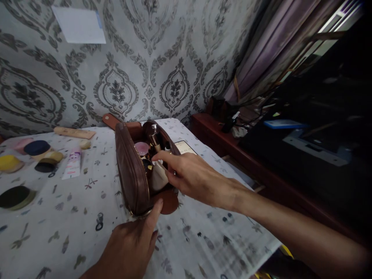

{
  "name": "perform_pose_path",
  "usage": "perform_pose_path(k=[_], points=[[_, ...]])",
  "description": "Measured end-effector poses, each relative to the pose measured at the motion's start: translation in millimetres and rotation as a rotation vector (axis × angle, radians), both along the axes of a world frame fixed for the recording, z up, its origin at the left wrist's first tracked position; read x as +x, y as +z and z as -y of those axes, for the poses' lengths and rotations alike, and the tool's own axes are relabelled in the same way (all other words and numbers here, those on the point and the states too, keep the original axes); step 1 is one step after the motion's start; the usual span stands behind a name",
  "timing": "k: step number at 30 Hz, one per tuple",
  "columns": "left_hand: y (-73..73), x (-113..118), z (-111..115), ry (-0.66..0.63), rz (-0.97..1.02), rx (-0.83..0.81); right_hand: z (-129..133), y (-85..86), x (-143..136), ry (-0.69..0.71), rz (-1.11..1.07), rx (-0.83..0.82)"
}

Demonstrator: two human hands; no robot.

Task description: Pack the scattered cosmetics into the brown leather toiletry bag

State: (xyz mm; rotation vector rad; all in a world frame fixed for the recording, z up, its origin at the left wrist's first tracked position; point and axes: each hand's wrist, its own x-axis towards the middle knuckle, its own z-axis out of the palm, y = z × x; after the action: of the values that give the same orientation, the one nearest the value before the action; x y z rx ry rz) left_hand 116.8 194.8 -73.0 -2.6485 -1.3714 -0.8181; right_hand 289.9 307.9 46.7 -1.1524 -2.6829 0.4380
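A brown leather makeup bag (130, 174) lies unzipped on the bed-like cloth surface, its mouth facing up. Inside it are a pink round compact (142, 148), a clear-capped bottle (155, 139) and several dark small items. My right hand (192, 176) reaches into the bag from the right, thumb and fingers closed around a cream-coloured bottle (158, 176) with a white top. At the bag's near end, my left hand (130, 242) holds its edge, one finger lying on the brown leather flap (168, 203); its other fingers are partly hidden.
Left of the bag lie a white-and-pink tube (72, 162), a beige tube (74, 133), a dark-lidded jar (16, 197), a navy-lidded jar (37, 148) and a yellow-lidded one (10, 163). A phone (185, 147) rests behind my right hand. A dark-red desk (209, 131) stands right.
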Motion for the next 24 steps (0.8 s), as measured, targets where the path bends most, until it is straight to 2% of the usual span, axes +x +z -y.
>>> perform_pose_path(k=[7,12,15,24], points=[[1.6,-0.9,0.6,0.004,-0.026,-0.007,-0.4,-0.4,-3.0,0.013,0.013,-0.014],[0.7,0.5,0.5,0.013,-0.022,0.013,-2.0,0.4,0.8,0.105,-0.031,0.012],[-0.6,-0.6,0.9,0.012,-0.019,0.004,-2.0,3.1,1.6,0.143,0.014,0.006],[-1.7,-3.0,1.4,-0.004,-0.005,-0.034,1.5,11.1,-3.1,0.070,0.174,0.064]])
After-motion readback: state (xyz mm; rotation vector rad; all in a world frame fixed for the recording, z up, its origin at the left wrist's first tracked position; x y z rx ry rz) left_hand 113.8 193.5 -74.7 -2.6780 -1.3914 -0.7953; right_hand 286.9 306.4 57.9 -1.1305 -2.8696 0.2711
